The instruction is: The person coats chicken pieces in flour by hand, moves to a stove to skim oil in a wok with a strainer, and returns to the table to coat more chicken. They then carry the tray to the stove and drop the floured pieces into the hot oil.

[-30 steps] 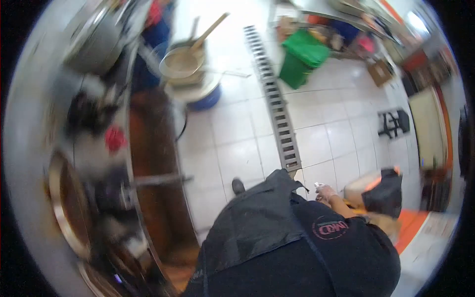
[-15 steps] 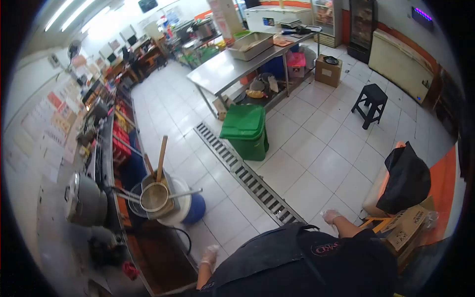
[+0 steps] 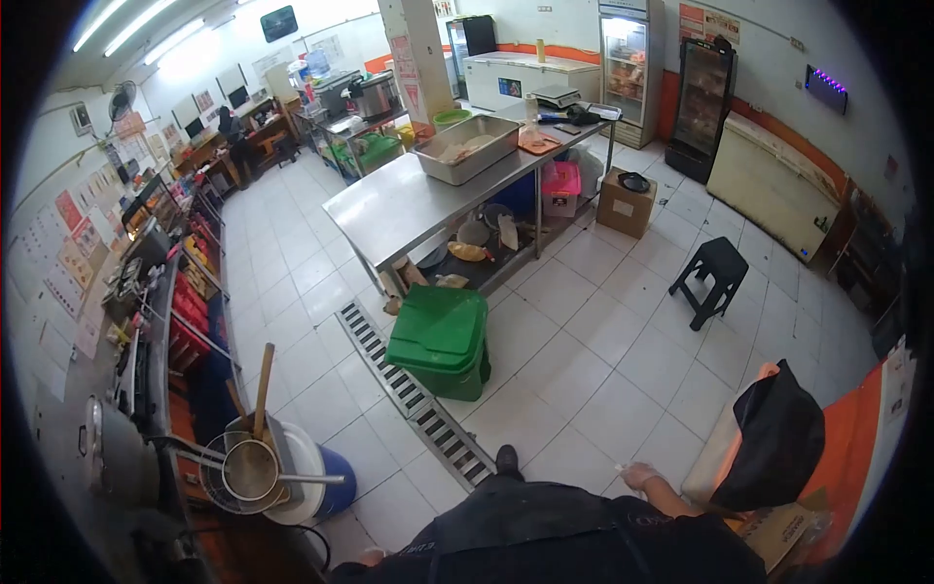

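My right hand, in a clear plastic glove, hangs over the white tiled floor at the bottom right. Its fingers are loosely apart and hold nothing. Of my left hand only a small gloved part shows at the bottom edge; its fingers are hidden behind my dark apron. A blue bucket with a white top stands closest to the left hand. On and beside it are a round wire strainer and a wooden handle. A black cover and a cardboard box lie right of my right hand.
Ahead stands a green lidded bin beside a floor drain grate. Beyond is a steel table with a deep metal tray. A black stool and a carton stand to the right. Shelving runs along the left wall.
The view has tilted up and moved forward, so the bin and table appear lower and nearer. My left hand has slipped mostly out of view; a shoe now shows ahead of the apron.
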The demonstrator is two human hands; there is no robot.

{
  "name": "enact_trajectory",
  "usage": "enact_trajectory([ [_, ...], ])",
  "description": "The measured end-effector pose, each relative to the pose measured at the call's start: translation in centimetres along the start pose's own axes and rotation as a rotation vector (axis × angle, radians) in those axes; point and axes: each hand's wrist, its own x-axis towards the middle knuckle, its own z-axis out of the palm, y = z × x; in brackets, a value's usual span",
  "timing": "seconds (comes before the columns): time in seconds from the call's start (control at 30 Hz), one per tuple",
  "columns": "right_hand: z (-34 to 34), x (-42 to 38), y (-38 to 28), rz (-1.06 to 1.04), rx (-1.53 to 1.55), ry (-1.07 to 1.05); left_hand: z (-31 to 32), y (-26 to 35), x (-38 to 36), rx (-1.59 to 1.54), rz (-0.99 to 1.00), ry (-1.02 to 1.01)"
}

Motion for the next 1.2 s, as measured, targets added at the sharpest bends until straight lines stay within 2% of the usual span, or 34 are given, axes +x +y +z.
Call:
enact_trajectory([
  [0.03, 0.6, 0.7, 2.5, 0.188, 0.097, 0.001, -2.6, 0.5, 1.9, -0.008, 0.013, -0.002],
  [0.07, 1.2, 1.6, 4.9, 0.373, 0.195, 0.006, -11.7, 8.0, 0.9, -0.155, 0.072, 0.019],
  [0.1, 1.0, 1.4, 7.3, 0.309, 0.070, -0.062, -19.0, 13.5, 4.3, -0.199, -0.197, -0.067],
  [0.13, 0.8, 0.6, 8.9, 0.245, -0.052, -0.134, -23.1, 16.0, 7.7, -0.236, -0.468, -0.157],
  [0.17, 1.1, -0.2, 9.2, 0.256, -0.051, -0.139, -20.6, 12.6, 17.3, -0.239, -0.474, -0.184],
  [0.23, 1.3, -1.8, 9.9, 0.360, 0.012, -0.159, -25.0, 14.4, 27.6, -0.130, -0.236, 0.053],
  [0.27, 0.5, -2.1, 10.3, 0.413, 0.046, -0.170, -33.4, 20.5, 27.7, -0.128, -0.046, -0.036],
  [0.3, -2.1, -1.8, 11.6, 0.426, 0.051, -0.170, -32.6, 18.8, 37.5, 0.063, 0.022, -0.051],
  [0.33, -4.5, -1.1, 12.8, 0.428, 0.048, -0.136, -37.1, 22.5, 38.7, 0.164, 0.195, 0.041],
  [0.37, -7.2, 0.1, 14.2, 0.428, 0.043, -0.099, -42.8, 27.6, 40.2, 0.377, 0.339, 0.021],
  [0.43, -12.3, 2.6, 16.8, 0.425, 0.032, -0.025, -53.4, 37.8, 35.7, -0.112, 0.092, 0.079],
  [0.47, -14.7, 3.7, 18.1, 0.424, 0.024, 0.008, -54.3, 38.8, 39.3, -0.111, 0.098, 0.080],
  [0.53, -19.7, 6.1, 20.9, 0.416, -0.003, 0.072, -55.6, 41.2, 48.1, -0.019, 0.498, 0.334],
  [0.57, -22.3, 7.6, 22.3, 0.406, -0.020, 0.104, -56.9, 42.8, 50.7, -0.027, 0.493, 0.340],
  [0.63, -27.3, 11.3, 25.2, 0.356, -0.073, 0.150, -59.2, 45.8, 54.3, 0.291, 0.872, 0.404],
  [0.67, -29.1, 13.0, 26.4, 0.316, -0.103, 0.155, -59.4, 46.7, 54.9, 0.269, 0.830, 0.396],
  [0.77, -36.0, 20.6, 24.4, 0.183, -0.173, 0.222, -63.5, 49.2, 54.9, -0.125, 0.717, 0.121],
  [0.87, -40.4, 25.3, 19.3, 0.108, -0.221, 0.301, -68.2, 49.8, 55.6, -0.290, 0.670, 0.144],
  [0.9, -43.2, 32.6, 22.9, 0.095, -0.234, 0.292, -69.3, 49.6, 56.2, -0.636, 0.560, 0.142],
  [0.93, -45.0, 40.1, 26.3, 0.415, 0.442, 0.243, -71.0, 49.2, 57.2, -0.652, 0.548, 0.147],
  [0.97, -50.4, 43.7, 25.4, 0.400, 0.534, 0.382, -73.4, 48.7, 58.5, -0.416, 0.621, 0.324],
  [1.0, -56.4, 45.3, 23.2, 0.092, -0.133, 0.483, -75.6, 48.3, 59.8, -0.173, 0.679, 0.490],
  [1.03, -61.9, 48.1, 20.9, 0.257, 0.165, 0.428, -78.3, 48.4, 59.8, -0.444, 0.616, 0.458],
  [1.1, -71.8, 51.5, 14.9, 0.051, 0.438, 0.543, -85.5, 51.4, 56.0, -1.079, 0.407, 0.379],
  [1.13, -75.5, 53.8, 13.0, -0.130, 0.156, 0.677, -89.1, 53.1, 54.7, -1.434, 0.246, 0.321],
  [1.17, -78.8, 55.6, 10.3, -0.214, 0.053, 0.769, -91.4, 52.4, 56.8, -1.392, 0.349, 0.425],
  [1.2, -81.7, 56.8, 7.6, -0.460, -0.178, 0.964, -93.4, 51.5, 58.6, -1.348, 0.444, 0.515],
])
